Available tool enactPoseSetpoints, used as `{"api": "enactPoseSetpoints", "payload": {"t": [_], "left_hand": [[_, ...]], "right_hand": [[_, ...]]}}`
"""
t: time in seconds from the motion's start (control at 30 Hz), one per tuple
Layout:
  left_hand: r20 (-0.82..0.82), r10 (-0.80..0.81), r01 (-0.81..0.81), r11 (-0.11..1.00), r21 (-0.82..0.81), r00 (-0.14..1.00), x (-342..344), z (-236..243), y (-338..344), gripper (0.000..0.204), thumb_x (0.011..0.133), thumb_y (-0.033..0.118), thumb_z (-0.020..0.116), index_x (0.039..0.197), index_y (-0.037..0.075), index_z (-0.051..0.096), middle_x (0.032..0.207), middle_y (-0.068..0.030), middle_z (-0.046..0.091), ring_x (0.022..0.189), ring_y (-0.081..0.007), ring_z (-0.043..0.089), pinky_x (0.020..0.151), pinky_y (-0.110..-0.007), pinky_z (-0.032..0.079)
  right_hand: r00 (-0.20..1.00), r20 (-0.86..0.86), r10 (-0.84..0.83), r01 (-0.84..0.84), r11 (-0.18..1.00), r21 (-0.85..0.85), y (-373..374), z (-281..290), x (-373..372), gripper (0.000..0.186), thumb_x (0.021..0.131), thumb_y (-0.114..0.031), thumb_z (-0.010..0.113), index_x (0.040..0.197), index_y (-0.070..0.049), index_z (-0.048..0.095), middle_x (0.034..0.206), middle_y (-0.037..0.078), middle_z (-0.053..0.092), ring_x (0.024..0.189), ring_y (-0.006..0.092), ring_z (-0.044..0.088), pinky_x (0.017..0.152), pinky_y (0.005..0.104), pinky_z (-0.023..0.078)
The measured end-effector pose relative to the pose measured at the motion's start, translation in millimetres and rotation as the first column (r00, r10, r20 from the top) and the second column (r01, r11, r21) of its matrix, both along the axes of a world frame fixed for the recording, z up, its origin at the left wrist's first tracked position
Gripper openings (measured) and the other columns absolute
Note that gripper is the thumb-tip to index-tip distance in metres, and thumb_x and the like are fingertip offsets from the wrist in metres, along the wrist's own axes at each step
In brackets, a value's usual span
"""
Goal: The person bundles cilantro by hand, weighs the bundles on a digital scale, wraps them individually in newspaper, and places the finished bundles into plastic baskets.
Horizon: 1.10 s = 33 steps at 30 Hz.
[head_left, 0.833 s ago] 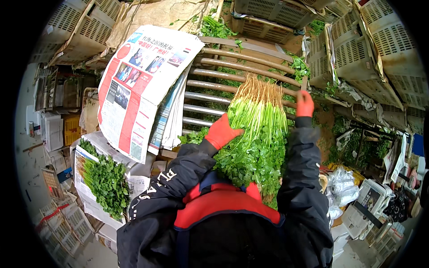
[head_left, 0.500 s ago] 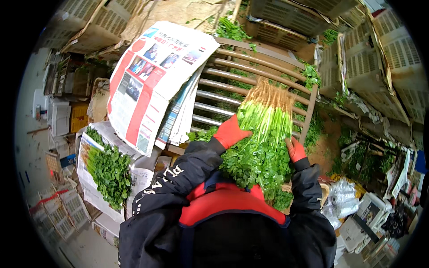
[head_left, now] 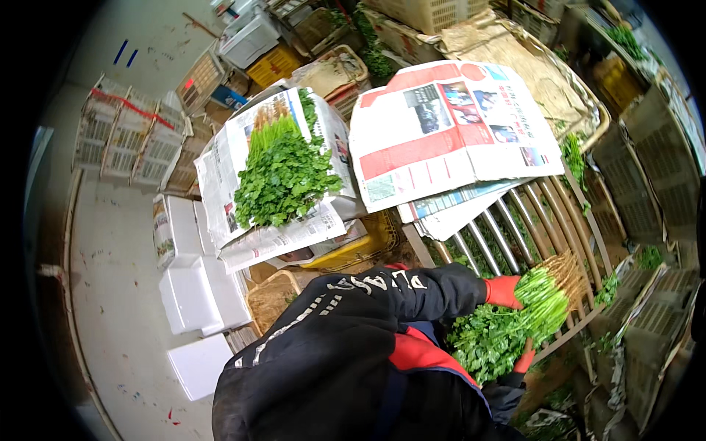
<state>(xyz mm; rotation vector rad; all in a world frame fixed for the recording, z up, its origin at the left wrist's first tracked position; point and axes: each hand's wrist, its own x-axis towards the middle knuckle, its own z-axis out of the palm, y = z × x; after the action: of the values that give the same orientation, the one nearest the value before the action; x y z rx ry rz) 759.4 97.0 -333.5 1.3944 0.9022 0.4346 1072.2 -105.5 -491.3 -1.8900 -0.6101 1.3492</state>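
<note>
I hold a large bunch of leafy celery (head_left: 543,298) from both sides, its brown roots to the right and green leaves toward my body. My left hand (head_left: 503,291), in a red glove, presses on its left side by the stems. My right hand (head_left: 525,359), also red-gloved, is against the near right side, its fingers partly hidden by the bunch. Beneath the bunch are the slats of a rack (head_left: 500,241). Another celery bunch (head_left: 283,180) lies on spread newspaper (head_left: 220,165) to the left, roots pointing away.
A thick stack of newspapers (head_left: 412,158) covers the rack's left part. A yellow crate (head_left: 357,246) supports the spread paper. White foam boxes (head_left: 191,294) stand on the floor at left. Plastic crates (head_left: 647,147) line the right, and a cloth-covered crate (head_left: 515,55) sits at the back.
My view has swung to the left, so the rack and my hands now appear lower right. Both hands remain on the celery bunch.
</note>
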Motion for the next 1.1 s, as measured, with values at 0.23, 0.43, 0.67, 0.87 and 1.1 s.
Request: {"api": "enactPoseSetpoints", "payload": {"t": [0.23,0.43,0.67,0.87,1.1], "left_hand": [[0.048,0.185,-0.190,0.973,0.133,0.982,-88.6,124.0,-1.4,0.069,0.067,0.029,0.077,0.120,-0.003,0.046,0.105,-0.0231,0.061,0.099,-0.0350,0.060,0.085,-0.041,0.047],[0.114,0.492,-0.505,0.839,0.203,0.863,-277.9,210.6,-53.1,0.072,0.068,0.027,0.077,0.124,-0.005,0.044,0.111,-0.0174,0.061,0.103,-0.0239,0.060,0.089,-0.036,0.046],[0.333,0.837,-0.901,0.409,0.146,0.434,-529.2,238.2,-181.6,0.064,0.076,0.020,0.076,0.127,-0.001,0.045,0.116,-0.0081,0.058,0.103,-0.0166,0.054,0.092,-0.032,0.043],[0.316,0.918,-0.965,0.189,0.182,0.239,-698.5,220.5,-248.4,0.049,0.082,0.019,0.071,0.121,-0.003,0.049,0.110,-0.0083,0.061,0.099,-0.0163,0.057,0.087,-0.031,0.045],[0.122,0.988,-0.962,0.062,0.267,0.098,-766.0,198.9,-230.5,0.049,0.077,0.017,0.074,0.116,-0.002,0.051,0.103,-0.0104,0.065,0.092,-0.0198,0.061,0.082,-0.032,0.047]], "right_hand": [[0.966,0.098,0.238,-0.257,0.894,0.367,42.6,85.0,-13.3,0.045,0.086,-0.020,0.059,0.122,0.005,0.049,0.116,0.013,0.057,0.099,0.0222,0.054,0.084,0.0364,0.045],[0.672,0.524,0.523,-0.726,0.605,0.327,144.2,184.1,-210.5,0.040,0.085,-0.010,0.058,0.121,0.004,0.050,0.114,0.014,0.059,0.097,0.0251,0.057,0.085,0.0359,0.046],[0.388,0.112,0.915,-0.817,0.285,0.501,169.4,358.6,-619.9,0.050,0.074,-0.007,0.065,0.122,0.000,0.051,0.105,0.012,0.061,0.093,0.0193,0.059,0.083,0.0327,0.047],[0.256,0.401,0.880,-0.952,0.157,0.263,134.3,399.1,-837.0,0.095,0.067,-0.046,0.073,0.129,0.016,0.037,0.119,0.031,0.055,0.114,0.0351,0.054,0.096,0.0376,0.041],[0.183,0.851,0.492,-0.983,0.096,0.155,133.1,376.6,-915.1,0.088,0.068,-0.044,0.074,0.132,0.004,0.037,0.106,0.024,0.060,0.093,0.0394,0.060,0.078,0.0437,0.049]]}}
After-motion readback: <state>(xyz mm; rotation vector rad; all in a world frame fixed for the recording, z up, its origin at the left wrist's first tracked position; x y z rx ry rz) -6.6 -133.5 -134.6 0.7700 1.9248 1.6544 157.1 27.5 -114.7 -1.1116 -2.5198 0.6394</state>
